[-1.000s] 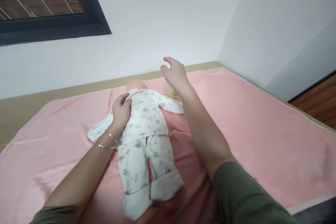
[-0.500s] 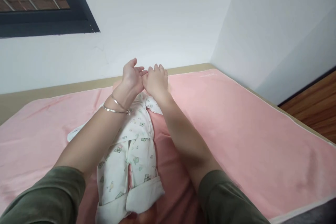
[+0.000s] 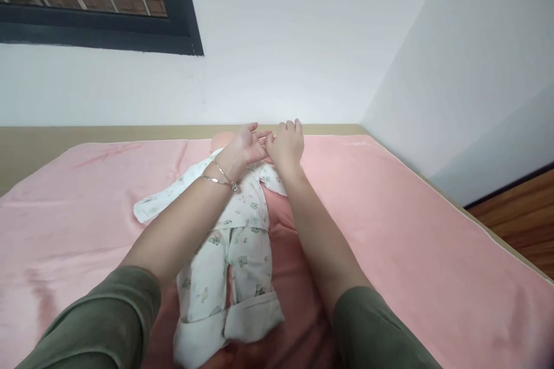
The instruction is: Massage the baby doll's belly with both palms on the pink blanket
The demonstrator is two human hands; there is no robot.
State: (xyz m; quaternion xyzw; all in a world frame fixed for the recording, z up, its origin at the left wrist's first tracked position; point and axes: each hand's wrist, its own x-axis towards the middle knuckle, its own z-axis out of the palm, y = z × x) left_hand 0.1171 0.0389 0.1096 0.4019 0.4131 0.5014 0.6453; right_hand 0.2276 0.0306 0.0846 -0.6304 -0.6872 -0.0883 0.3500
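A baby-sized figure, a doll or a baby, lies on a pink sheet in a white top (image 3: 249,202) and white trousers (image 3: 249,268) with small green prints. The trouser cuffs are turned up. Over its upper end, my left hand (image 3: 249,144) is palm up with its fingers loosely extended, and thin bracelets circle the wrist. Beside it, my right hand (image 3: 286,144) shows its back, fingers apart and pointing up. The two hands meet at the fingertips. Neither visibly grips anything. A rounded skin-toned part (image 3: 222,139) shows behind my left wrist; the rest of the head is hidden.
The pink sheet (image 3: 389,230) covers the flat surface, with a tan border (image 3: 108,132) along the white wall (image 3: 294,40). At upper left is a dark-framed window (image 3: 182,29) with bars. Wood-grained panelling (image 3: 519,213) stands at the right.
The view has shifted, so the figure and hands sit farther right and slightly lower. More of the left sleeve and the skin-toned part shows. The hands keep nearly the same pose.
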